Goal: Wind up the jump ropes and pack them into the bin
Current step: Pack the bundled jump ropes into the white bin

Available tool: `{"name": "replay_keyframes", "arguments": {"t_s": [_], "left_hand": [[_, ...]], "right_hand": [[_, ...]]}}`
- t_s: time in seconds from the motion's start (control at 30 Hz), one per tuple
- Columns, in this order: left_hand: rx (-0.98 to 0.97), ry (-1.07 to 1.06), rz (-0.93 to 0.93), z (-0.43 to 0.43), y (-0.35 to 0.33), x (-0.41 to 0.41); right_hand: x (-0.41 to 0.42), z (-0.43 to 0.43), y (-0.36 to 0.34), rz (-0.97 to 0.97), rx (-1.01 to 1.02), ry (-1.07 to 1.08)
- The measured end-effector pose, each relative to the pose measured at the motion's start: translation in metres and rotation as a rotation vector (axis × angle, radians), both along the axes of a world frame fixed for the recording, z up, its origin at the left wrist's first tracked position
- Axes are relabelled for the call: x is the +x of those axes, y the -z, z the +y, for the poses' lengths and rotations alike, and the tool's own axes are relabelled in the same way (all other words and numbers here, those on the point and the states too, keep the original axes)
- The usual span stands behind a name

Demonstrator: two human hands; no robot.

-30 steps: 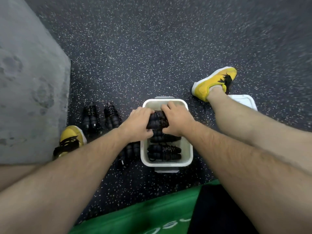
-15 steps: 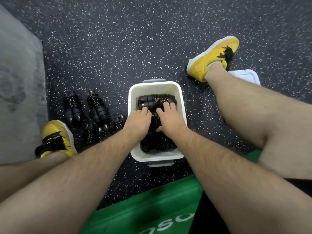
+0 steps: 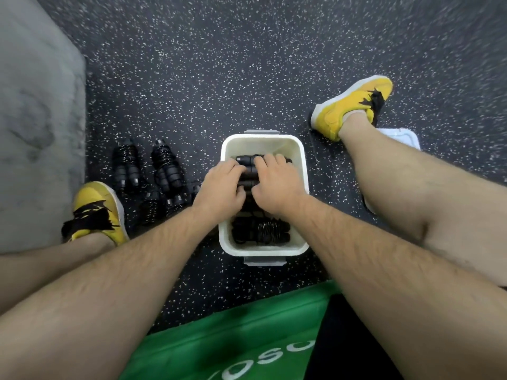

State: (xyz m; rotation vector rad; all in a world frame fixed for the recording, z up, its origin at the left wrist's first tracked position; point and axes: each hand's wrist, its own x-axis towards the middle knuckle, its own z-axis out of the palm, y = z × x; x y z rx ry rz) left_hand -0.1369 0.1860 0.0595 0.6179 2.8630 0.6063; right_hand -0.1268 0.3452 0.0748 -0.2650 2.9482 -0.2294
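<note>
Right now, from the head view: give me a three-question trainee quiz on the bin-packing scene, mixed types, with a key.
1. True or false: the white plastic bin is empty.
2. Multiple choice: the wound black jump ropes still on the speckled floor lie (a) left of the bin, (b) right of it, (c) beyond it.
3. Short answer: where are the left hand and right hand?

Key:
1. False; wound black ropes in the bin are visible.
2. a
3. Side by side over the bin, both on a rope bundle at its far end.
</note>
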Motion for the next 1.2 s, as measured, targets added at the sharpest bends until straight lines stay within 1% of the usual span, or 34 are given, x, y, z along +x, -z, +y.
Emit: {"name": "replay_keyframes", "arguments": {"t_s": [0.07, 0.13, 0.27, 0.33, 0.43, 0.53, 0.67, 0.73, 0.8, 0.87, 0.93, 1.03, 1.13, 1.2], "left_hand": [[0.053, -0.132, 0.042, -0.013, -0.003, -0.003], [0.062, -0.263, 0.057, -0.029, -0.002, -0.008], [0.022, -0.478, 0.033, -0.070, 0.007, -0.022], [-0.058, -0.556, -0.013, -0.090, 0.015, -0.030], [-0.183, -0.642, -0.140, -0.116, 0.034, -0.041], [-0.183, -0.710, -0.309, -0.131, 0.058, -0.050], [-0.161, -0.713, -0.500, -0.132, 0.080, -0.068], [-0.142, -0.714, -0.537, -0.129, 0.087, -0.076], [-0.133, -0.690, -0.536, -0.128, 0.088, -0.079], [-0.098, -0.690, -0.493, -0.128, 0.084, -0.078], [-0.115, -0.645, -0.372, -0.131, 0.075, -0.073], [-0.118, -0.537, -0.217, -0.138, 0.057, -0.066], [-0.084, -0.355, -0.159, -0.136, 0.024, -0.061], [-0.093, -0.208, -0.131, -0.124, -0.002, -0.055]], "right_hand": [[-0.011, -0.018, -0.006, 0.085, 0.006, -0.062], [-0.023, -0.038, -0.010, 0.131, 0.026, -0.157], [-0.048, -0.084, -0.008, 0.152, 0.002, -0.322], [-0.059, -0.106, -0.001, 0.111, 0.031, -0.380], [-0.075, -0.133, 0.014, 0.024, 0.069, -0.432], [-0.090, -0.155, 0.034, -0.026, 0.108, -0.446], [-0.103, -0.174, 0.056, -0.062, 0.171, -0.466], [-0.107, -0.177, 0.063, -0.056, 0.172, -0.476], [-0.108, -0.176, 0.065, -0.042, 0.150, -0.480], [-0.110, -0.171, 0.062, -0.039, 0.134, -0.477], [-0.111, -0.165, 0.054, -0.026, 0.146, -0.471], [-0.108, -0.152, 0.036, 0.058, 0.177, -0.468], [-0.098, -0.133, 0.010, 0.135, 0.151, -0.435], [-0.091, -0.116, -0.012, 0.094, 0.137, -0.413]]}}
